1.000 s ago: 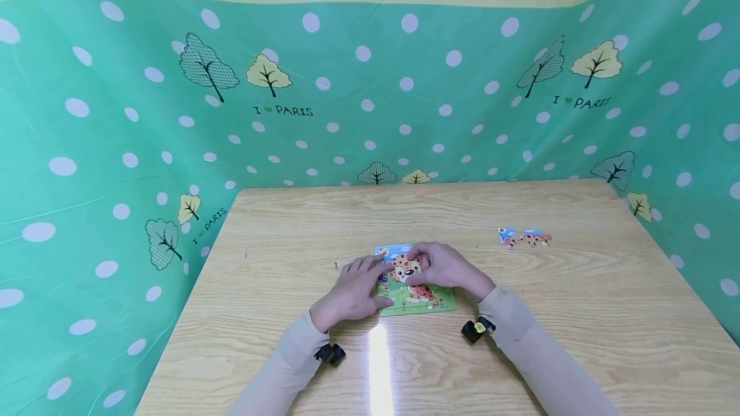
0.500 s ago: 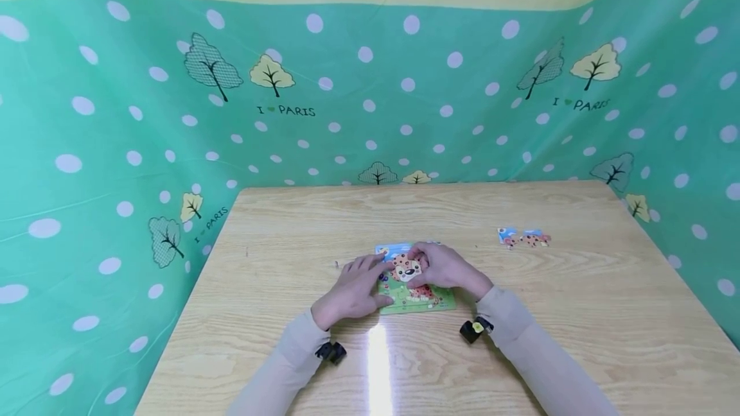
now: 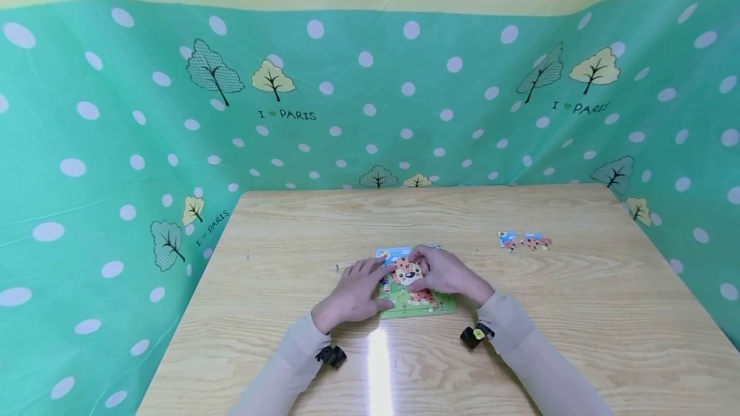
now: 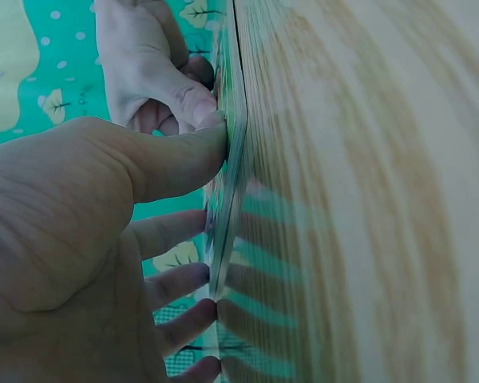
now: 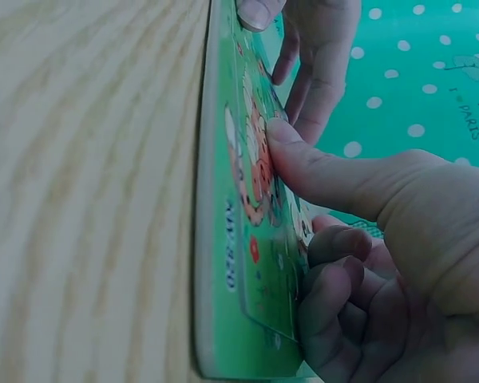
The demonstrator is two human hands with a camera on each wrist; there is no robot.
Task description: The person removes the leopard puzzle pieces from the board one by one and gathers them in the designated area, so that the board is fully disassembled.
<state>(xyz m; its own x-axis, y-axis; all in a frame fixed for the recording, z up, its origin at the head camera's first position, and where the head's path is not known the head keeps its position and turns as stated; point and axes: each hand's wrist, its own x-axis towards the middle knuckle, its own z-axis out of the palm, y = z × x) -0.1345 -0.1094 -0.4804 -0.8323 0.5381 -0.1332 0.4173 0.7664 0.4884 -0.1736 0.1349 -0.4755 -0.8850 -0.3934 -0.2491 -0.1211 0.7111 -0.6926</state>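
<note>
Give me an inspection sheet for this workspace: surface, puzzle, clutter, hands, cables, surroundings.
Surface: wood-grain table, with a bright glare streak nearer the wearer than the board.
Job's things: leopard puzzle board lying flat under the hands; loose puzzle pieces farther back, to the right.
Clutter: one tiny speck beyond the left hand, too small to identify.
Left hand: fingers spread, thumb touching the board's left side.
Right hand: thumb on the board, other fingers curled; whether it pinches a piece is unclear.
Cables: nothing seen.
Surroundings: green dotted curtain with printed trees and "I PARIS" lettering.
</note>
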